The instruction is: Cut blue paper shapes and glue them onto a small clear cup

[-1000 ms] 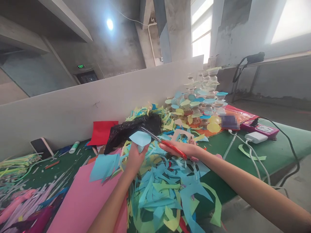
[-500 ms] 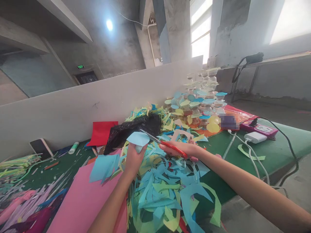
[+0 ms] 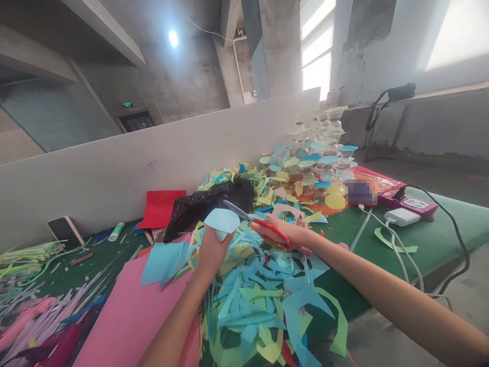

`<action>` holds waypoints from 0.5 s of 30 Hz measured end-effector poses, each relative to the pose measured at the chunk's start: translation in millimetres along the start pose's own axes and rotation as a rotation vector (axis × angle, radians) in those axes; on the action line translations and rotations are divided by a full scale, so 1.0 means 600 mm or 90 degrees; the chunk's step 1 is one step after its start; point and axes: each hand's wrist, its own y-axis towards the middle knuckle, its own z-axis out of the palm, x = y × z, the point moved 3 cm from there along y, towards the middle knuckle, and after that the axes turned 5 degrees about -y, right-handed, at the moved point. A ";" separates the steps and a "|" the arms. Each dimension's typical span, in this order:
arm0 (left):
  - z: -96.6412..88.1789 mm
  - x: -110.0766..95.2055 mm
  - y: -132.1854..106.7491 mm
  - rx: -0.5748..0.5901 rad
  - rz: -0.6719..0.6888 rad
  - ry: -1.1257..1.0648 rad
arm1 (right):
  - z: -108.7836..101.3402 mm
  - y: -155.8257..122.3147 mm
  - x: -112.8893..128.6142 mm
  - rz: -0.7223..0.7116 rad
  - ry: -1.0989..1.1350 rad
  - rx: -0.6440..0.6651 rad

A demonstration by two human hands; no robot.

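My left hand (image 3: 214,250) is closed around a small clear cup with a light blue piece of paper (image 3: 222,220) lying over its top. Red-handled scissors (image 3: 272,232) are gripped in my right hand (image 3: 288,232), their blades pointing left and up at the right edge of the paper. Whether the blades touch the paper I cannot tell. Below both hands spreads a heap of blue and green paper scraps (image 3: 263,300). Several square blue sheets (image 3: 164,262) lie left of my left hand, on a large pink sheet (image 3: 137,311).
Stacked clear cups with paper tops (image 3: 324,158) stand at the back right. A black plastic bag (image 3: 214,201) and a red sheet (image 3: 161,209) lie against the white partition (image 3: 95,188). A power strip (image 3: 408,201) with cables is on the right, a phone (image 3: 65,232) on the left.
My left hand has shifted slightly right with the cup, and the blue paper has turned a little. The scissors' blades look closer together and slightly higher.
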 end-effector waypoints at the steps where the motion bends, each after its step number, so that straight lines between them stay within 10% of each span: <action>1: 0.000 0.001 0.000 -0.007 -0.002 -0.001 | 0.000 0.001 -0.001 -0.011 0.004 0.005; 15: -0.006 0.013 0.004 -0.097 0.023 0.027 | -0.001 -0.010 0.023 -0.053 -0.039 0.052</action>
